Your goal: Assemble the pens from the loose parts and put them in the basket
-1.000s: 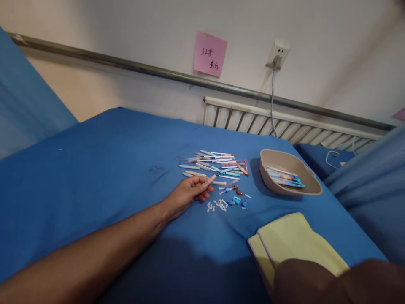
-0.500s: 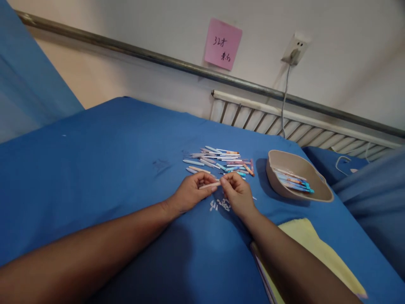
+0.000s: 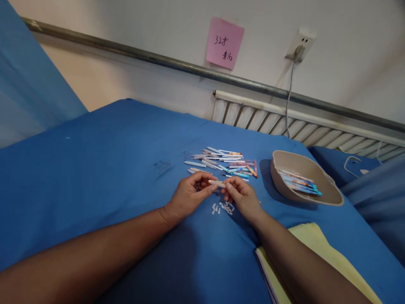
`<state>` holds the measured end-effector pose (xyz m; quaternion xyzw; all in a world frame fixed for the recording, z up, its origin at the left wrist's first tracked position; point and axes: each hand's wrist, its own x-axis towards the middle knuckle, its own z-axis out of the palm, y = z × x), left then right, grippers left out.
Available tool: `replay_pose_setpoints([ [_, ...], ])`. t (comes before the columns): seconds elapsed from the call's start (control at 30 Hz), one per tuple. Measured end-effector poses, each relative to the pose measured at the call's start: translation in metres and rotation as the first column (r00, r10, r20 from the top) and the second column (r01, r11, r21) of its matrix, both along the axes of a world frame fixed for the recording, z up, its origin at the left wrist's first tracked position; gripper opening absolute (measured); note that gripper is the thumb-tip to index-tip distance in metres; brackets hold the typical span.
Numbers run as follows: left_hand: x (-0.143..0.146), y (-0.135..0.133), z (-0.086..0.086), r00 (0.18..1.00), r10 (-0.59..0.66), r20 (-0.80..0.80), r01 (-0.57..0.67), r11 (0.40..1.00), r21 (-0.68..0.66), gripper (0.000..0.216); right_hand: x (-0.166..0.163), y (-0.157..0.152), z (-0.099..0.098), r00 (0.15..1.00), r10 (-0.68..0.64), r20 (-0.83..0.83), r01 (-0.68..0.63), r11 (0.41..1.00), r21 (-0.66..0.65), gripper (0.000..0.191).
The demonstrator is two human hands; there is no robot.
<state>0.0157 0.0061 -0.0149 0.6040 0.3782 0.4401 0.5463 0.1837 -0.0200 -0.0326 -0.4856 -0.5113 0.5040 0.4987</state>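
Observation:
A pale, tapered pen barrel (image 3: 217, 183) spans the gap between my two hands. My left hand (image 3: 190, 191) pinches its left part between thumb and fingers. At its other end, the thumb and fingers of my right hand (image 3: 243, 196) are closed on it. Just beyond the hands lies a loose heap of pen barrels (image 3: 195, 164) and thin white refills (image 3: 232, 158), along with blue, pink and orange pen parts. Small white plastic pieces (image 3: 228, 207) are scattered on the blue cloth below my hands; their exact kind is too small to tell.
To the right, a beige basin (image 3: 325, 192) holds several pens (image 3: 300, 183). A folded yellow cloth (image 3: 319, 245) lies partly under my right forearm. Behind the blue-covered surface (image 3: 126, 139) are a radiator (image 3: 253, 116), a metal rail and a plugged-in cable (image 3: 289, 93).
The pen barrel has shifted right and turned, its tapered end now showing by my left fingers. Both hands stay closed on it. The camera view has moved slightly.

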Motion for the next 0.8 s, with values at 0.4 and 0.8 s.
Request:
replay_pose_setpoints([
  [0.4,-0.007,-0.002,0.007,0.974,0.094,-0.208,-0.018,0.94,0.339,0.018,-0.005,0.002,-0.009,0.993,-0.023,-0.115,0.017,0.999,-0.048,0.028],
  [0.8,-0.006,0.013,0.003,0.985,0.169,0.02,-0.164,0.976,-0.141,0.028,0.002,0.006,0.005,0.953,-0.166,-0.252,0.15,0.985,-0.082,0.031],
])
